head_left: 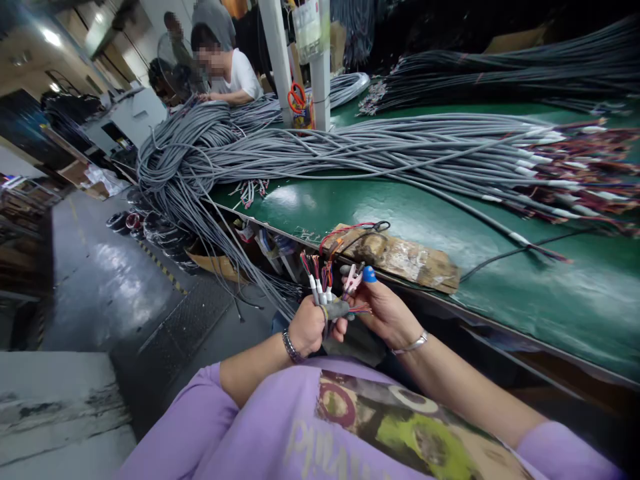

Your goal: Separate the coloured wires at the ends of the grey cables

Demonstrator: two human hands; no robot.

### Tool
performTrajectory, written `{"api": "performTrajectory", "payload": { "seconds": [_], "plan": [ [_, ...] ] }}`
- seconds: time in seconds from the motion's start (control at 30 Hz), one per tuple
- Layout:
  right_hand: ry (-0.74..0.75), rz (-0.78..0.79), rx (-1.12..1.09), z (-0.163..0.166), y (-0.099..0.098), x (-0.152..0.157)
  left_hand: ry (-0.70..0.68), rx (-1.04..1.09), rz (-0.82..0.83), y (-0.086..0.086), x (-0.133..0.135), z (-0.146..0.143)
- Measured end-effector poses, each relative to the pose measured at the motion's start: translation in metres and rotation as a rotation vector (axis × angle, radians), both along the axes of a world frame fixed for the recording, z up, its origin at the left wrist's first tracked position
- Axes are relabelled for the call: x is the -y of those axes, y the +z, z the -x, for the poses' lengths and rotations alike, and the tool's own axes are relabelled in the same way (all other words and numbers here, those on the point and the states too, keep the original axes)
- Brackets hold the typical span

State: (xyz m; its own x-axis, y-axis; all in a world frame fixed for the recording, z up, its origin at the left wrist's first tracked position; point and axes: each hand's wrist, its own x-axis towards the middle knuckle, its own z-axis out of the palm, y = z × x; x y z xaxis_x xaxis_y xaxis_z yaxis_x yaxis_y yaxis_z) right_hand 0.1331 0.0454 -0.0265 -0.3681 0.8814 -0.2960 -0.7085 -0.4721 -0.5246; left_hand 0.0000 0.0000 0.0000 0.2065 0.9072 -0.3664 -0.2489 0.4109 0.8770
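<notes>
My left hand (306,327) is closed around a small bunch of grey cable ends (320,283) with white sleeves and stripped red, blue and black wires pointing up. My right hand (387,310), with a blue cap on one fingertip, pinches one cable end and its thin coloured wires (353,280) right beside the left hand. Both hands are held just below the front edge of the green table (500,280).
A big pile of grey cables (350,143) covers the table and hangs off its left end. A taped cardboard block with red and black leads (395,253) sits at the near edge. Orange scissors (296,97) hang by white posts. Another person (227,70) works at the far end.
</notes>
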Motion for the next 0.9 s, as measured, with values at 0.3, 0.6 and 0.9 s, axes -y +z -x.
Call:
{"api": "performTrajectory", "payload": {
  "seconds": [0.3,0.6,0.9],
  "plan": [
    [-0.051,-0.008,0.061,0.002,0.002,0.002,0.006,-0.01,0.002,-0.001,0.001,-0.001],
    [0.087,-0.023,-0.012,-0.001,0.002,0.009,0.011,-0.029,-0.05,0.004,0.009,0.002],
    [0.344,-0.175,0.242,-0.024,0.013,0.019,0.007,-0.139,-0.096,-0.014,0.016,0.008]
  ]
}}
